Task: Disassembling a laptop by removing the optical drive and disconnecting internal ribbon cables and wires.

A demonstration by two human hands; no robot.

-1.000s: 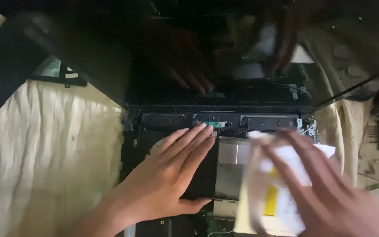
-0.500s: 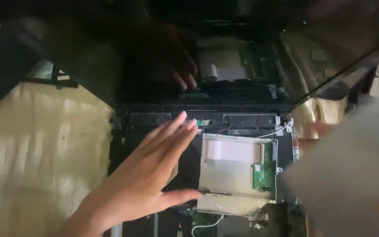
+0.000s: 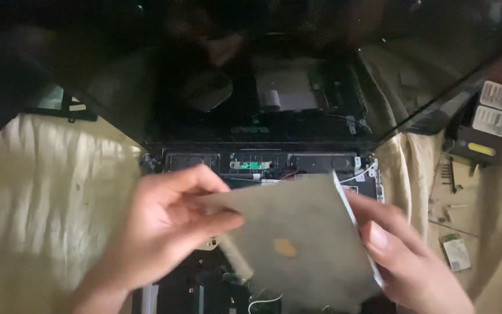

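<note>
The cream cloth-covered table [image 3: 42, 192] carries an opened black laptop chassis [image 3: 262, 163] with its dark glossy screen [image 3: 251, 75] tilted back. Above the chassis, a flat grey rectangular drive module [image 3: 297, 238] is held level. The left hand [image 3: 164, 227] grip is clamped on its left edge; the right hand [image 3: 408, 256] grip is clamped on its right edge. A small green circuit card [image 3: 455, 251] lies well apart at right.

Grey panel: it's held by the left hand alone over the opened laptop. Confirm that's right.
Not right. Both hands hold the grey panel: the left hand pinches its left edge and the right hand holds its right edge, over the opened laptop. The head view shows it.
</note>
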